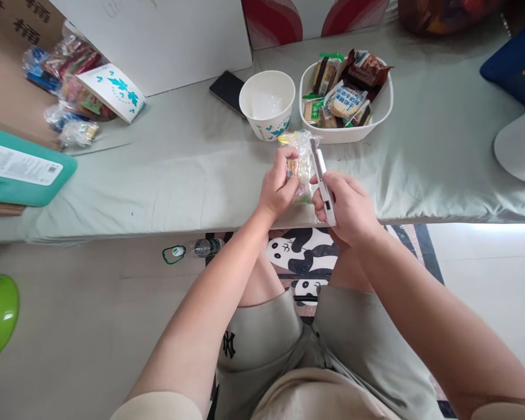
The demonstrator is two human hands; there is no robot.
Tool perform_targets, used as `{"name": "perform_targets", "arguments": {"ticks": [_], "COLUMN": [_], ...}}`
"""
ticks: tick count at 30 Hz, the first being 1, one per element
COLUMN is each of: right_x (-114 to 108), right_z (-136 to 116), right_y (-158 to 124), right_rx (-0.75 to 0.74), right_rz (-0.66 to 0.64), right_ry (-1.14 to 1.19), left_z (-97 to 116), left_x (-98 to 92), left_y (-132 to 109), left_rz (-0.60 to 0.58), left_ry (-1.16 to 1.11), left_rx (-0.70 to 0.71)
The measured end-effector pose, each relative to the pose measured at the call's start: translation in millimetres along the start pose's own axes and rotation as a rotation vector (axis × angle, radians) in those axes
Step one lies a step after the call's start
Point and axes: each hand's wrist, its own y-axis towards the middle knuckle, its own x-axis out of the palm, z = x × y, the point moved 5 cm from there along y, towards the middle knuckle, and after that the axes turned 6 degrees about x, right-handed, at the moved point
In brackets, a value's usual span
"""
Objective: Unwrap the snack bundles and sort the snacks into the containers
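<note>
My left hand (280, 186) is closed on a clear plastic snack packet (304, 160) with yellow and green contents, held just above the front edge of the pale green covered surface (179, 175). My right hand (350, 207) grips a slim white tool, perhaps a utility knife (322, 181), whose far end lies against the packet's right side. Just behind the packet stands a white paper cup (266, 105) with teal leaf prints.
A white bowl (382, 111) of wrapped snacks sits right of the cup. A dark phone (228, 90) lies behind the cup, by a white box (166, 41). More wrapped sweets (70, 70) and a tipped cup (114, 90) lie far left. A teal board (21, 169) overhangs the left edge.
</note>
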Motion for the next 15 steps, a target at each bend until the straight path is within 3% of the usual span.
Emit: {"name": "perform_targets", "arguments": {"ticks": [9, 15], "right_x": [9.4, 4.0], "right_z": [-0.2, 26.0], "right_y": [-0.2, -17.2], "right_rx": [0.093, 0.200], "right_rz": [0.068, 0.024], "right_ry": [-0.136, -0.230], "left_z": [-6.5, -18.0], "left_x": [3.8, 2.0], "left_y": [-2.6, -2.4], "left_rz": [0.035, 0.125], "left_ry": [0.013, -0.002], "left_rx": [0.090, 0.099]}}
